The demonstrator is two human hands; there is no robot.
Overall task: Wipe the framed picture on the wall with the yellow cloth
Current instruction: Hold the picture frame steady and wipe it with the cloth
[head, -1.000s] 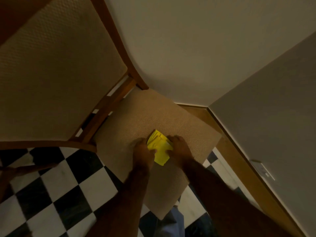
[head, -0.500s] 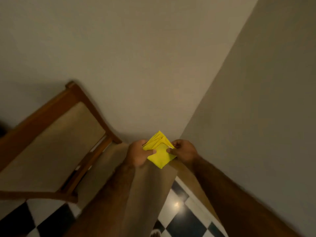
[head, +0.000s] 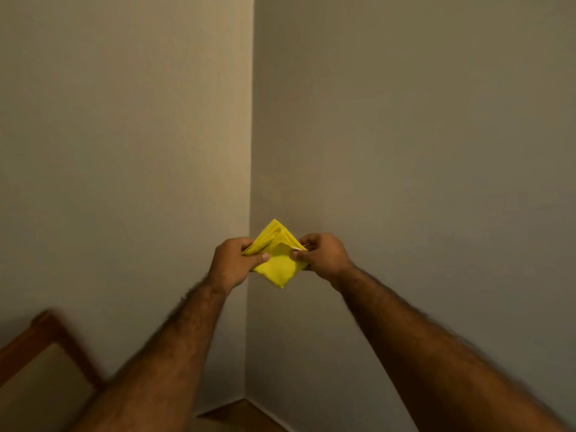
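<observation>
A folded yellow cloth point(head: 276, 265) is held up in the air in front of a room corner, standing like a diamond with one tip up. My left hand point(head: 232, 261) pinches its left corner between thumb and fingers. My right hand point(head: 321, 255) pinches its right corner, where a small white tag shows. No framed picture appears in this view; both walls in sight are bare.
Two plain beige walls meet at a vertical corner point(head: 251, 151) straight ahead. The wooden back of a chair with a beige pad point(head: 43, 363) shows at the bottom left. A strip of wooden skirting point(head: 240, 414) runs along the floor below the corner.
The cloth has been lifted off the chair seat by both hands and raised to chest height. The view has tilted up from the floor and chair to the wall corner.
</observation>
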